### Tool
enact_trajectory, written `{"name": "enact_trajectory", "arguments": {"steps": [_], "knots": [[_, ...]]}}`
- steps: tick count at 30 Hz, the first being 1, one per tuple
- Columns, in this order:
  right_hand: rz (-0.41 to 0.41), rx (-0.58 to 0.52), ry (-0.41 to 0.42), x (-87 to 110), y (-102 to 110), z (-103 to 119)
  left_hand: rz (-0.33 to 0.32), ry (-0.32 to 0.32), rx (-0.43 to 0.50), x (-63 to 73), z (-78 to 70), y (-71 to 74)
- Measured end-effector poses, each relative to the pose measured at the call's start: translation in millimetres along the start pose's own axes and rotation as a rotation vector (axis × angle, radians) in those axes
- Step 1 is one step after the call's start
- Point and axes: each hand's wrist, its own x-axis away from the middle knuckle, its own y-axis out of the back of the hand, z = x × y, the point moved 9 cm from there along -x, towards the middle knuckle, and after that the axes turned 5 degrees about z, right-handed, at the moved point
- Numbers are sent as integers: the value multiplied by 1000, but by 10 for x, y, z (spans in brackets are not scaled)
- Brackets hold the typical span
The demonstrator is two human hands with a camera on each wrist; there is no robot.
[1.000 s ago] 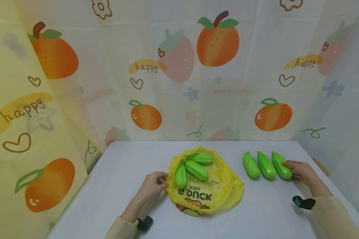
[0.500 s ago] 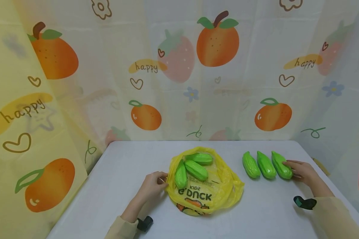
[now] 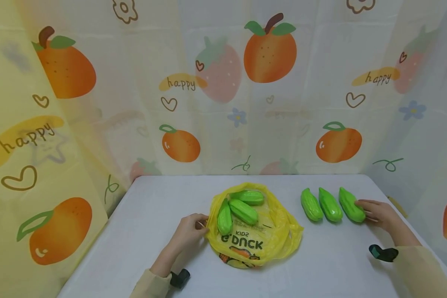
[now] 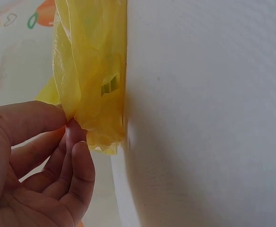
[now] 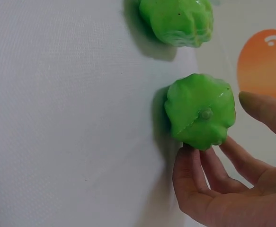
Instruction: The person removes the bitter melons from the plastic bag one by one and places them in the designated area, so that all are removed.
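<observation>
While left hand (image 3: 192, 229) pinches bag (image 3: 277, 234), right hand (image 3: 380, 214) curls against gourd (image 3: 350, 205).

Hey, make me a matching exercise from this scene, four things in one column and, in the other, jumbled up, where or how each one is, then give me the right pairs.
Column one
1. Bag
2. Left grip
3. Right grip
4. Table

Column two
A. At the right side of the rightmost gourd
B. White and flat
C. Yellow, with three gourds inside
D. Pinching an edge of yellow plastic

Pairs: 1-C, 2-D, 3-A, 4-B
</observation>
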Motion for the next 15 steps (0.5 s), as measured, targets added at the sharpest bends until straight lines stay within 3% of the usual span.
{"name": "enact_trajectory", "arguments": {"steps": [15], "knots": [[32,-32,-5,-65,-82,-7,-2,-12,7,20,-19,6]]}}
